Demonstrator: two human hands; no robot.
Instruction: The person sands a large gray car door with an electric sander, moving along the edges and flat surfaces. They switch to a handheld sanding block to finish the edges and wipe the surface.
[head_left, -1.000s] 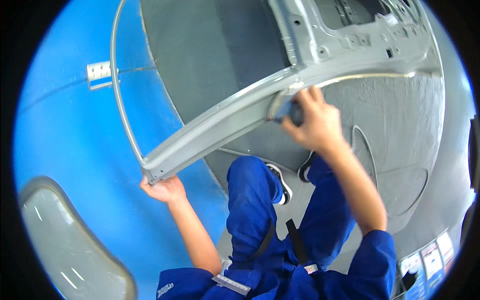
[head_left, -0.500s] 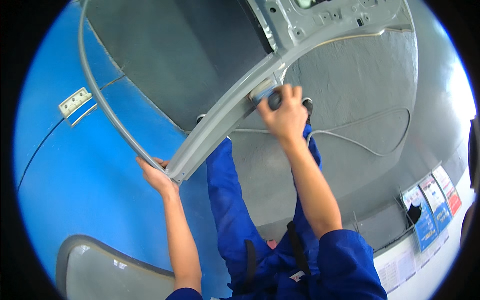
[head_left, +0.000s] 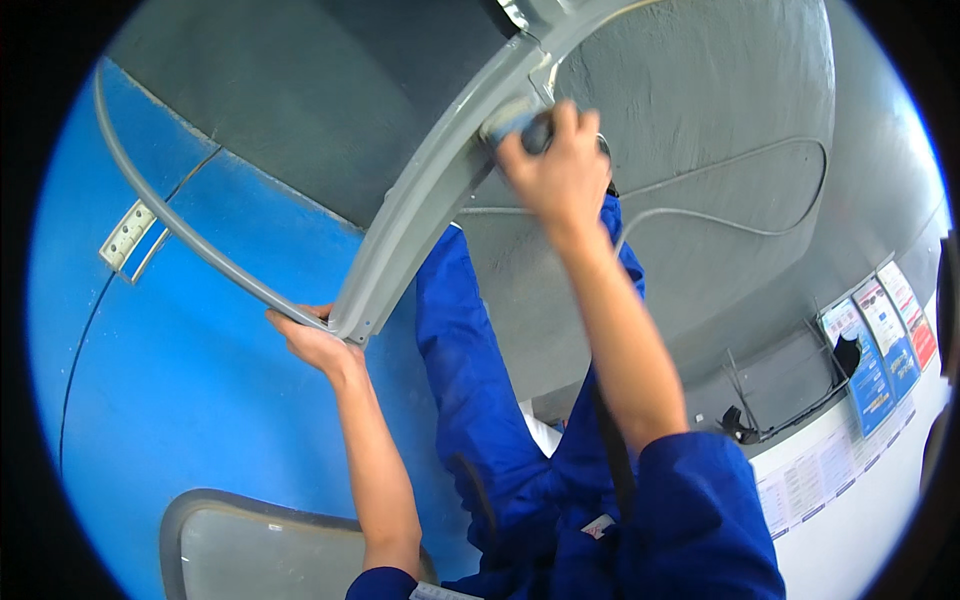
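Head view. Left hand (head_left: 320, 345): grip wraps the near corner of a grey metal frame (head_left: 415, 205), likely steadying it. Right hand (head_left: 565, 180): grip closes on a blurred blue-and-black block (head_left: 513, 122), apparently against the frame for even contact. Frame slants near the blue-trousered legs (head_left: 470, 350).

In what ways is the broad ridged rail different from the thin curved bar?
The broad ridged rail is wide and stepped; the thin curved bar is narrow and plain. The right hand holds a blue-and-dark block at the rail, none at the bar. Both are grey, meeting at the left hand.
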